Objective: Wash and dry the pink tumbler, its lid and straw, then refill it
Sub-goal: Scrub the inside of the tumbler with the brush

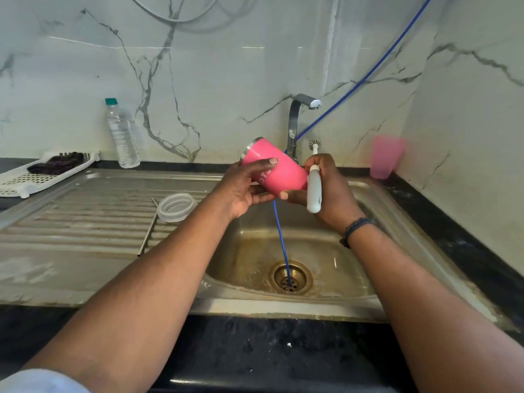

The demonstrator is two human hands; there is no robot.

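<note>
Around my hands the steel sink spreads out, its basin stained brownish and dull, with a brass-coloured drain at the bottom. A thin blue hose comes down across the marble-veined wall, passes behind the chrome tap and my hands, and ends in the drain, so it hangs right under what I am holding. On the ribbed draining board to my left lies the clear round lid, and touching its left edge the thin metal straw stretches toward me. Farther left a white perforated tray holds a dark cloth, and a clear plastic water bottle with a green cap stands upright by the wall. On the black counter at the far right stands a translucent pink cup, blurred at its edges. Above the basin I hold the pink tumbler, smooth and glossy with a steel rim, tipped on its side with its mouth pointing up and to the left. My left hand grips its side, thumb across the top and fingers curled underneath. My right hand supports the tumbler's base with its fingertips while curling round the pale plastic handle of a cleaning brush, whose small round white head sticks up behind my knuckles.
</note>
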